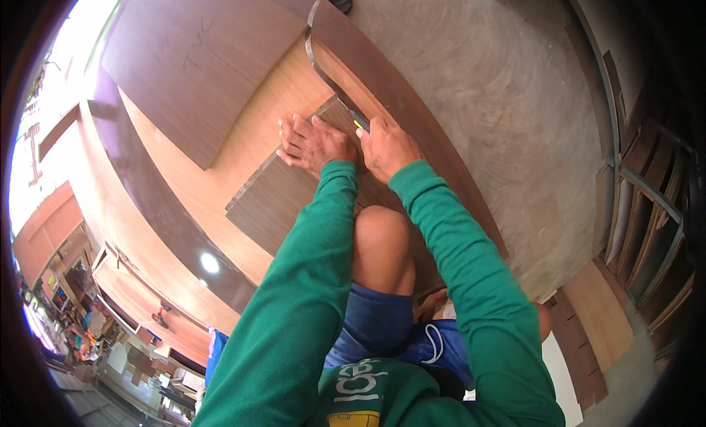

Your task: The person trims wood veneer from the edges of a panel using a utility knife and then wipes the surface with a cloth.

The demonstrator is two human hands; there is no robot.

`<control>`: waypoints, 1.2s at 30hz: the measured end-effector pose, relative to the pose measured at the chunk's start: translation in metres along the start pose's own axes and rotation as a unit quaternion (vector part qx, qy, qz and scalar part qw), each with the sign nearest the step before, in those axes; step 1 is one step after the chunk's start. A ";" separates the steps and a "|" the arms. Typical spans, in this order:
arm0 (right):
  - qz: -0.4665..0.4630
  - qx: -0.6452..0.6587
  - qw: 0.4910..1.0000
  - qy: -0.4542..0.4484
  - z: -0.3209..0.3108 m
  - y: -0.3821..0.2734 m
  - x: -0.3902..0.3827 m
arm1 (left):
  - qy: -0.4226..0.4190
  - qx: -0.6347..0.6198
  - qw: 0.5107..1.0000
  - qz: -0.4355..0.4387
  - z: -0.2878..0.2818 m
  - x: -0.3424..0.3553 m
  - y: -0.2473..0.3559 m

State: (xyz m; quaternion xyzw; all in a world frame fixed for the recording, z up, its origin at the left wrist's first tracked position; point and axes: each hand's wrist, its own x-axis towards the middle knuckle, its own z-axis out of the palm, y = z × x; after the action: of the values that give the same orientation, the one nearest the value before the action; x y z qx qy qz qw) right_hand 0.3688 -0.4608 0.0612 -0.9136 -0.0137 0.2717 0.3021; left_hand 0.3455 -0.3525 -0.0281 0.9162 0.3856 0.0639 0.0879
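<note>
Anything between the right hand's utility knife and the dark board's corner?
Nothing visible: the right hand holds the utility knife, tip at the corner of the dark board, by the edging strip; the left hand lies aside.

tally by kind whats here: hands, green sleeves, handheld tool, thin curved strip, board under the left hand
Hands: 2 (left hand, right hand)
Green sleeves: 2 (left sleeve, right sleeve)
Handheld tool: 1 (black-and-yellow cutter)
Thin curved strip: 1
Dark brown board: 1
Total: 7
</note>
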 end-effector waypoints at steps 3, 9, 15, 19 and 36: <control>0.001 -0.034 0.999 -0.020 -0.002 -0.002 0.004 | 0.002 0.004 1.000 0.001 0.000 0.001 0.001; 0.019 0.030 0.999 0.038 0.005 0.001 0.003 | 0.001 -0.007 1.000 0.008 -0.003 0.000 -0.001; -0.013 -0.020 0.999 0.023 0.011 0.006 0.000 | 0.000 -0.006 1.000 0.008 0.001 -0.001 -0.003; 0.004 -0.040 0.999 -0.009 0.011 0.001 0.002 | 0.011 -0.006 1.000 0.008 0.003 -0.001 -0.004; 0.011 -0.118 0.989 -0.090 0.001 0.017 -0.006 | 0.032 0.003 0.999 0.016 0.009 -0.005 -0.005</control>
State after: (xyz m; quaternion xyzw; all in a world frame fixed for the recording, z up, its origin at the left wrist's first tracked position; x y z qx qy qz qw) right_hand 0.3606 -0.4756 0.0542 -0.9149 -0.0628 0.3525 0.1867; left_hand 0.3400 -0.3538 -0.0386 0.9202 0.3733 0.0932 0.0720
